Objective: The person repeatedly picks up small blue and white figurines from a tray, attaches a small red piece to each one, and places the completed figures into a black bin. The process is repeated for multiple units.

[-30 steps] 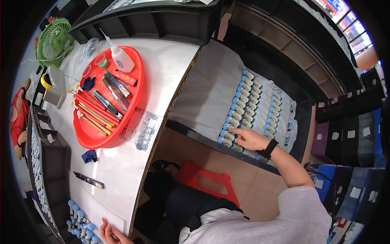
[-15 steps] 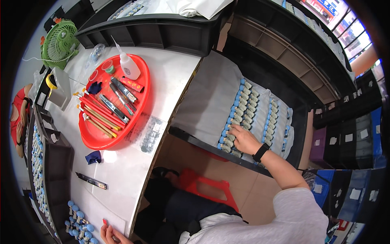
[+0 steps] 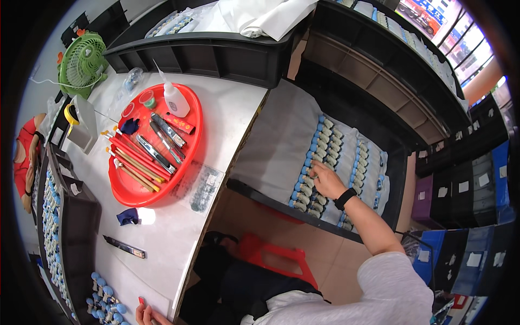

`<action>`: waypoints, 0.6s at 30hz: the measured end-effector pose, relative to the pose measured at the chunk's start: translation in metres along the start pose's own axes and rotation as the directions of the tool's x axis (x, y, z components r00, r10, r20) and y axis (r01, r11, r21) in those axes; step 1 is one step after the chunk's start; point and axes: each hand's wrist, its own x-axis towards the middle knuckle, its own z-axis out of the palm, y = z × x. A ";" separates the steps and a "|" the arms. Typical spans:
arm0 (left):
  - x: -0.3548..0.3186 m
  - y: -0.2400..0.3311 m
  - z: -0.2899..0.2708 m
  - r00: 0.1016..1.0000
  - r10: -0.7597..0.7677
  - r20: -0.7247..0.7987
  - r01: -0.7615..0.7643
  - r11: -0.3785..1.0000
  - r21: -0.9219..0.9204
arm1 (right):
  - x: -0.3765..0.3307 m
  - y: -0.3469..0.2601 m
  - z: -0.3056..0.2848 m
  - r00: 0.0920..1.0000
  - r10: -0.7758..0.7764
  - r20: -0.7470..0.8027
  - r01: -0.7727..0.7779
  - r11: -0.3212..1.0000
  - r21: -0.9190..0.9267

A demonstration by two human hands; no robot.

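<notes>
My right hand point(image 3: 325, 181), with a black watch point(image 3: 345, 199) on the wrist, lies on rows of small blue-capped bottles point(image 3: 325, 142). The bottles lie on a white cloth point(image 3: 276, 146) in a low black tray point(image 3: 271, 199) to the right of the white table point(image 3: 227, 114). The fingers are bent over the near rows, touching bottles; whether they grip one is hidden. Only the fingers of my left hand point(image 3: 146, 314) show at the bottom edge, next to a cluster of blue-capped bottles point(image 3: 105, 306) on the table.
A round red tray point(image 3: 197, 130) holds tools, sticks and a white squeeze bottle point(image 3: 174, 100). Near it lie a clear bag of bottles point(image 3: 200, 187), a blue cloth point(image 3: 127, 216) and a black cutter point(image 3: 124, 247). A green fan point(image 3: 81, 62) stands far left, a red stool point(image 3: 271, 257) under the table.
My right hand has moved from the near end of the bottle rows a little farther in along them. My head has shifted, so the whole scene sits lower and larger.
</notes>
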 end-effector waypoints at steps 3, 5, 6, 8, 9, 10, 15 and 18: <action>-0.003 -0.001 -0.001 0.998 -0.057 0.012 0.057 0.998 -0.021 | 0.013 0.001 -0.013 0.985 0.124 0.118 -0.136 0.986 0.099; -0.002 0.002 -0.001 0.999 -0.053 0.013 0.053 0.998 -0.018 | 0.021 0.012 -0.011 0.997 0.037 -0.066 -0.034 0.998 0.052; -0.001 0.003 -0.002 0.999 -0.050 0.013 0.050 0.999 -0.017 | 0.024 0.017 -0.010 0.988 -0.010 -0.155 0.013 1.000 0.021; 0.000 0.005 -0.002 0.999 -0.046 0.019 0.046 0.999 0.006 | 0.029 0.024 -0.011 0.984 0.021 -0.179 -0.018 1.000 0.018; 0.000 0.005 -0.002 0.999 -0.045 0.021 0.045 0.999 0.018 | 0.032 0.025 -0.011 0.981 0.035 -0.190 -0.032 0.999 0.018; 0.000 0.006 -0.002 0.999 -0.043 0.017 0.043 0.999 0.011 | 0.033 0.029 -0.009 0.983 0.030 -0.180 -0.031 1.000 -0.003; 0.000 0.007 -0.003 0.998 -0.055 0.026 0.054 0.998 0.039 | 0.039 0.028 -0.012 0.996 0.049 -0.081 -0.047 0.999 0.024; 0.001 0.008 -0.003 0.999 -0.037 0.027 0.036 0.999 0.036 | 0.054 0.036 -0.022 0.993 0.103 -0.066 -0.095 0.990 0.105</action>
